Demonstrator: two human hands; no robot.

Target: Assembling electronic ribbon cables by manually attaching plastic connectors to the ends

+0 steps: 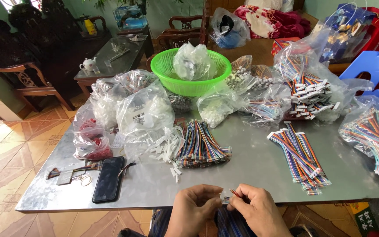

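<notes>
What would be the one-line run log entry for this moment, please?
left hand: pinching small white connector | right hand: holding thin wires at connector | nearby: black phone, rainbow wire bundles | surface: metal table

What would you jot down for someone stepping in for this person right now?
Left hand: pinching a small white connector at the near table edge.
Right hand: holding a thin wire at that connector.
Done, seemingly: rainbow cables with white ends, piled right.
Left, seemingly: the bundle of loose rainbow wires at centre and loose white connectors beside it.
Also there: green basket behind, black phone left.
</notes>
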